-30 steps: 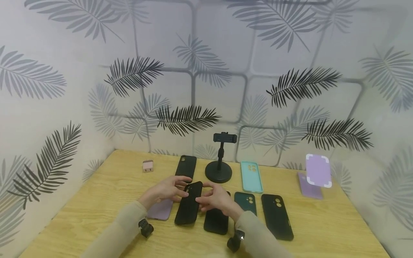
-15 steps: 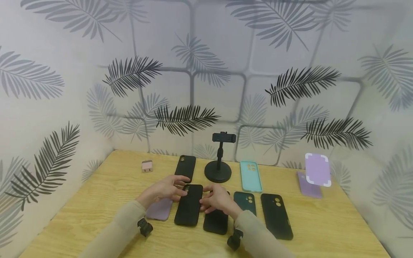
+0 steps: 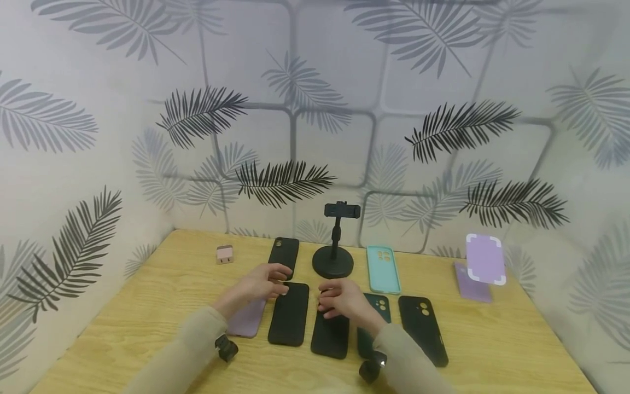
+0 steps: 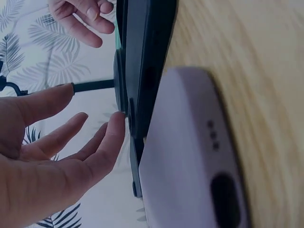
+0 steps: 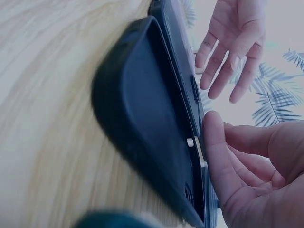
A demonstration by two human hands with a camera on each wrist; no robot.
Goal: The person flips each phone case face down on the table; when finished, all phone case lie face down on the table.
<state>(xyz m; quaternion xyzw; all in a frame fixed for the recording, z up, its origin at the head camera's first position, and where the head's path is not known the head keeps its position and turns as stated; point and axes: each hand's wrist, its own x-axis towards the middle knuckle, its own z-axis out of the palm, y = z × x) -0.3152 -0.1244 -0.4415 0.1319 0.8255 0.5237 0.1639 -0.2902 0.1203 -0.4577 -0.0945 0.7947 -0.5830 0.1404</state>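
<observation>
Leaf-patterned wallpaper (image 3: 334,148) is rising behind a wood-grain table (image 3: 147,323) where a person is working bare-handed over phone cases. Fingers loosely spread and slightly bent, the left hand (image 3: 261,283) is holding nothing; the right hand (image 3: 346,300), its fingers relaxed in a soft curl, is also gripping nothing, though whether its fingertips are touching anything cannot be told. Between and just below them, a slim black case (image 3: 288,320) is lying flat. Under the left hand a lavender case (image 3: 248,320) is resting partly hidden, while a hollow black case (image 3: 330,339) is lying beneath the right fingers. Outward past the right wrist, a dark green case (image 3: 365,340) and a wide black case (image 3: 423,331) are completing a near row of five, which is looking largely laid out. Beyond the left hand a rear black case (image 3: 284,256) and, beyond the right, a turquoise case (image 3: 384,271) are lying outside it, perhaps left to deal with. Farther off, a phone stand (image 3: 334,264), a small pink block (image 3: 225,254) and a white-cornered lavender panel (image 3: 485,260) are flanking the scene.
</observation>
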